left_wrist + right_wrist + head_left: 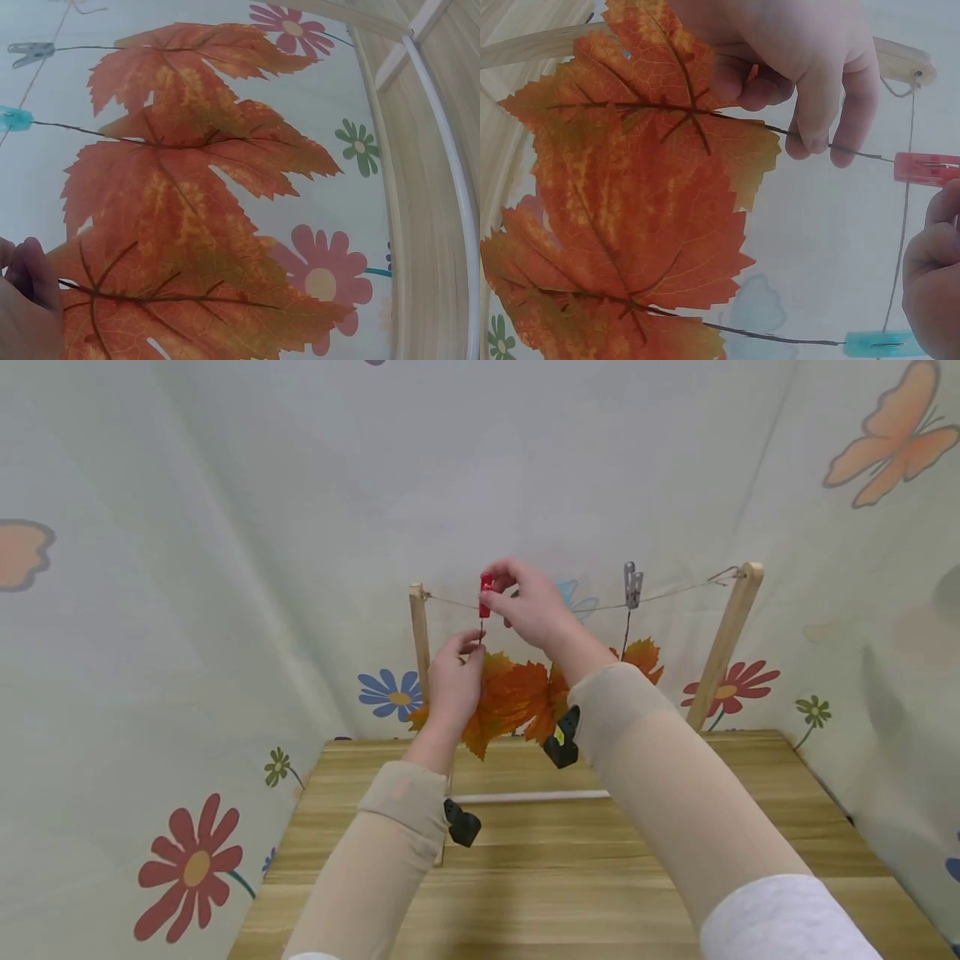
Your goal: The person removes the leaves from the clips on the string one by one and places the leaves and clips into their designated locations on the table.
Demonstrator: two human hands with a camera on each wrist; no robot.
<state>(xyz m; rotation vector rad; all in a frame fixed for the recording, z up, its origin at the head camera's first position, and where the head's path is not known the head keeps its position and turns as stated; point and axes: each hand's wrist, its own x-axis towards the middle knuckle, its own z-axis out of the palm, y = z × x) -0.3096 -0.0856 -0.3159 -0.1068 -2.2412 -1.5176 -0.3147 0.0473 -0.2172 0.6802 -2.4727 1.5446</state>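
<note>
My right hand (536, 610) pinches a red clothespin (485, 596) at the left part of a thin string (678, 590). Just below it, my left hand (455, 681) pinches the dark stem (862, 154) of an orange artificial maple leaf (686, 82). The stem's tip meets the clothespin's end in the right wrist view. Beside this leaf, a second maple leaf (165, 172) hangs by its stem from a teal clothespin (15, 118). A third leaf (187, 56) hangs from a grey clothespin (633, 587) farther right. The leaves overlap one another.
Two wooden posts (726, 647) carry the string above a wood-grain table (540, 877). A white rod (532, 796) runs low between the posts. Black devices (461, 823) sit at both wrists. Behind stands a pale cloth (360, 510) printed with flowers and butterflies.
</note>
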